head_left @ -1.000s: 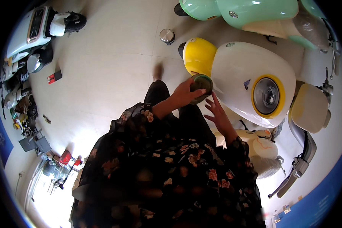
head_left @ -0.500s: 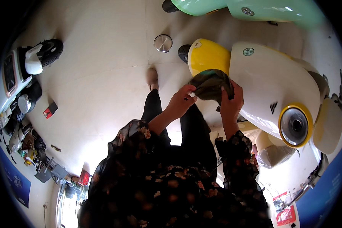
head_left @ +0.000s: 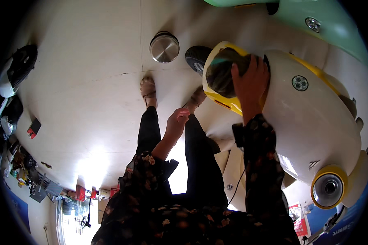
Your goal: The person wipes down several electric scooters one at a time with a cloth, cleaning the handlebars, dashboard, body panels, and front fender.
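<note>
My right hand (head_left: 251, 81) presses a crumpled dark olive cloth (head_left: 223, 75) against the yellow and white front fender (head_left: 229, 103) of a scooter, its fingers bent over the cloth's right side. Part of the cloth is hidden under that hand. The scooter's black front tyre (head_left: 197, 57) shows left of the fender. My left hand (head_left: 177, 124) hangs apart from the scooter, above my legs, its fingers loosely curled together with nothing visible in them.
A steel bucket or pot (head_left: 164, 48) stands on the floor ahead of my feet. The white scooter body (head_left: 315, 106) with a round yellow-rimmed lamp (head_left: 329, 186) fills the right side. A mint-green vehicle (head_left: 327, 20) stands beyond. Other scooters and clutter line the left edge.
Both hands held the cloth up before; now only my right hand has it, set down on the fender. My left hand has dropped back toward my legs. The view has moved closer to the scooter.
</note>
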The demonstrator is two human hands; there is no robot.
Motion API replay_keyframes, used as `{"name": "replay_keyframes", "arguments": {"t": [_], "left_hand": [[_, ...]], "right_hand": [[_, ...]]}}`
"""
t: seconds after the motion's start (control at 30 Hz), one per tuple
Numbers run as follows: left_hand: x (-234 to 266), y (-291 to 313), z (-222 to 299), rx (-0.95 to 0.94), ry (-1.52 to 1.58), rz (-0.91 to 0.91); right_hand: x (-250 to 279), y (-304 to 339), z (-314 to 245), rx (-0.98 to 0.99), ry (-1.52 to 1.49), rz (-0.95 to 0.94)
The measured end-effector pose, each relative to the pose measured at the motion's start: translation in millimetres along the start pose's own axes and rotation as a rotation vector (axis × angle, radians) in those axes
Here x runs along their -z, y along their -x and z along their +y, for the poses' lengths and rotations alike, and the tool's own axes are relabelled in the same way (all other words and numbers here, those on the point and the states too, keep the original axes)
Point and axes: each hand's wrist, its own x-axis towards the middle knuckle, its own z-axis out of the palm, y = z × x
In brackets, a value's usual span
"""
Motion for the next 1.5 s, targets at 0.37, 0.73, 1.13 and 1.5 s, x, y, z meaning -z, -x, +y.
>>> {"name": "replay_keyframes", "arguments": {"t": [0.37,0.73,1.13,1.5], "left_hand": [[-7,-43,-40,0.183,0.144,0.006],[-4,-55,-45,0.222,0.145,-0.035],[3,-49,-45,0.224,0.214,-0.088],[3,-47,-38,0.217,0.231,-0.118]], "right_hand": [[-36,-56,-35,0.158,-0.036,-0.286],[15,-36,2,-0.108,0.028,-0.377],[-45,-124,59,-0.234,-0.567,-1.023],[-25,-86,-5,-0.024,-0.180,-0.691]]}}
